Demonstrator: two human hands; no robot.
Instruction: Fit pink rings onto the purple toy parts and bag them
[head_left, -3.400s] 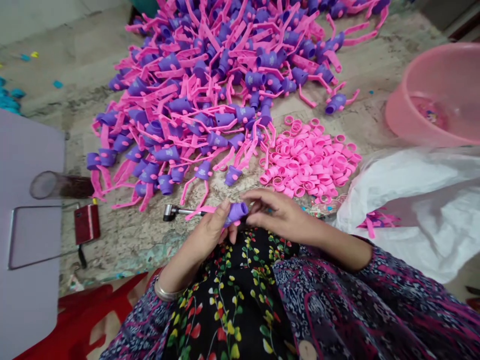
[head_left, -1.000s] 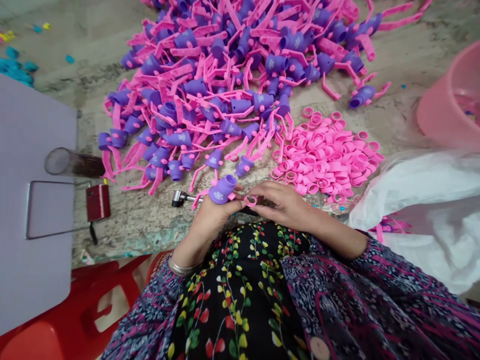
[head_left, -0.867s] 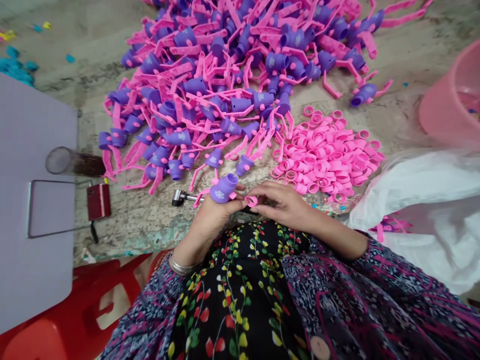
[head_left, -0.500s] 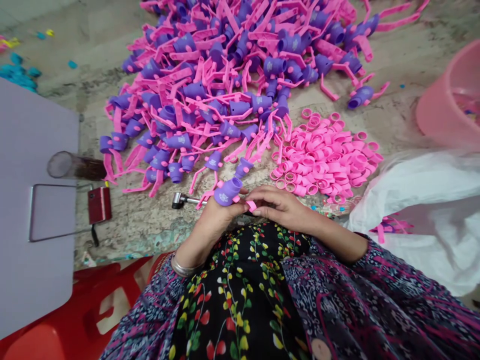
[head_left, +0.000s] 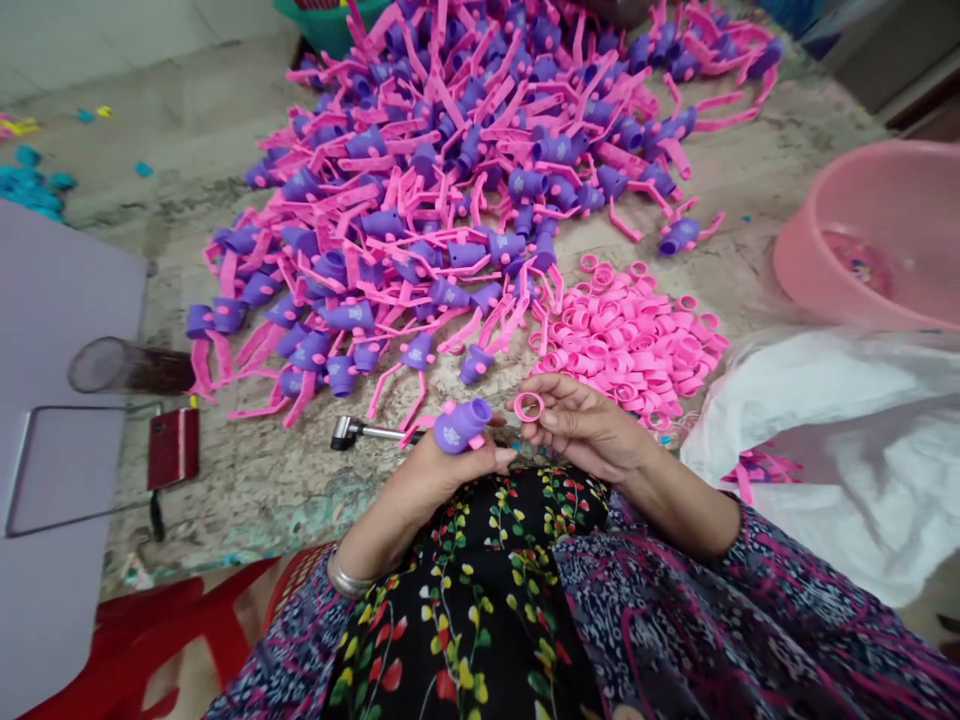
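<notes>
My left hand [head_left: 439, 478] is closed round a purple plastic cup-shaped part [head_left: 459, 426] with pink arms; its narrow open end points up and to the right. Between the thumb and fingers of my right hand [head_left: 589, 428] is a pink ring [head_left: 529, 407], its round opening facing me. A small gap separates the ring from the purple part. Just past my right hand lies a heap of pink rings [head_left: 637, 335]. Beyond both hands spreads a large pile of purple parts with pink arms [head_left: 420, 220].
A metal-headed tool [head_left: 360, 430] lies by my left hand. Further left are a red box-like object [head_left: 173, 448], a tipped glass [head_left: 127, 366] and a pale board [head_left: 60, 420]. On the right stand a pink tub [head_left: 817, 260] and a white sack [head_left: 840, 400].
My right hand has moved apart from my left and turned, so the pink ring now shows its opening. The purple part stays in my left hand. The view has shifted.
</notes>
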